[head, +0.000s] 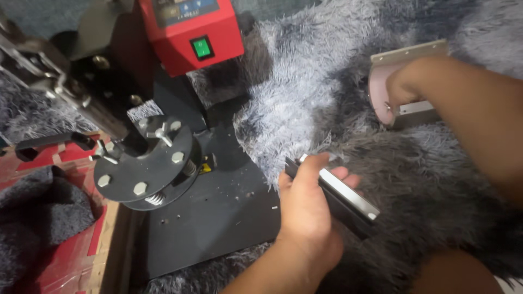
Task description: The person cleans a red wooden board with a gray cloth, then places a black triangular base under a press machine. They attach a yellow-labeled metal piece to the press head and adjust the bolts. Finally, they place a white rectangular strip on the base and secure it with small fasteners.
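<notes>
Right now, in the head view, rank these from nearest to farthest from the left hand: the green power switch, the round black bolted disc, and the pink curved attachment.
From the left hand, which grips a flat black and silver bar:
1. Round black bolted disc, to its left on the press.
2. Pink curved attachment, up and to the right, held by the right hand.
3. Green power switch, top centre on the red control box.

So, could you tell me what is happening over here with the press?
A person is kneeling or sitting at a heat press on a shaggy grey rug. Their left hand grips a flat black-and-silver metal bar beside the press's black base plate. Their right hand reaches to a curved pink-lined attachment lying further back on the rug. The press's round platen is raised.
</notes>
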